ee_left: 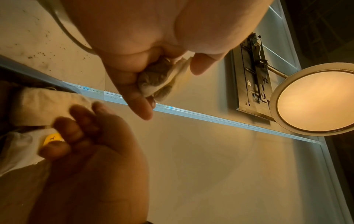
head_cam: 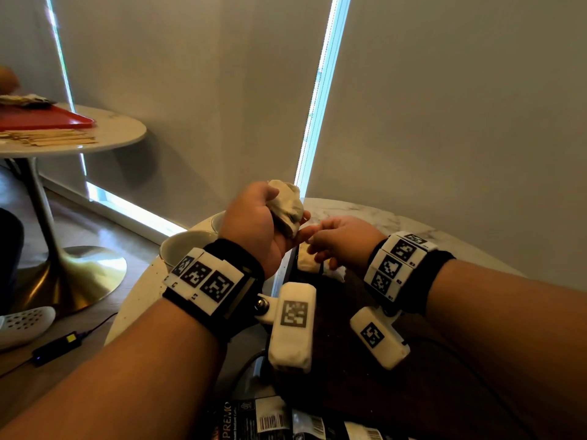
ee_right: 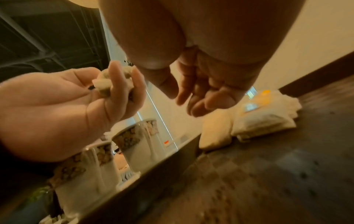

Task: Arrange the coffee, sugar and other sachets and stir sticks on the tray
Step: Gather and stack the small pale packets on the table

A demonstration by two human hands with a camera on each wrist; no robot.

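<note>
Head view: my two hands are raised side by side over the far end of the dark tray point(head_cam: 365, 385).
Left hand point(head_cam: 257, 223): fingers curled tight round a bunch of pale sachets point(head_cam: 287, 206), held up above the tray's left edge.
Right hand point(head_cam: 341, 238): fingers loosely curled and holding nothing; the fingertips point(head_cam: 313, 239) reach toward the left hand, just beside the bunch.
Tray contents: a small pile of pale sachets point(ee_right: 264, 119) lies at the far end, one with a yellow mark on top; a plump cream sachet point(ee_right: 215, 130) lies against the pile, at the tray's rim.
Near end: black coffee sachets point(head_cam: 270, 417) with barcodes lie at the bottom of the head view; I cannot tell whether they are on the tray or on the tabletop point(head_cam: 374, 214).
Cups: two white cups point(ee_right: 138, 145) with patterned bands stand on the tabletop just outside the tray's left rim; I cannot make out anything inside them.
Second table point(head_cam: 111, 131): it carries a red tray point(head_cam: 44, 120) and a row of wooden stir sticks point(head_cam: 47, 138) in front of it.
</note>
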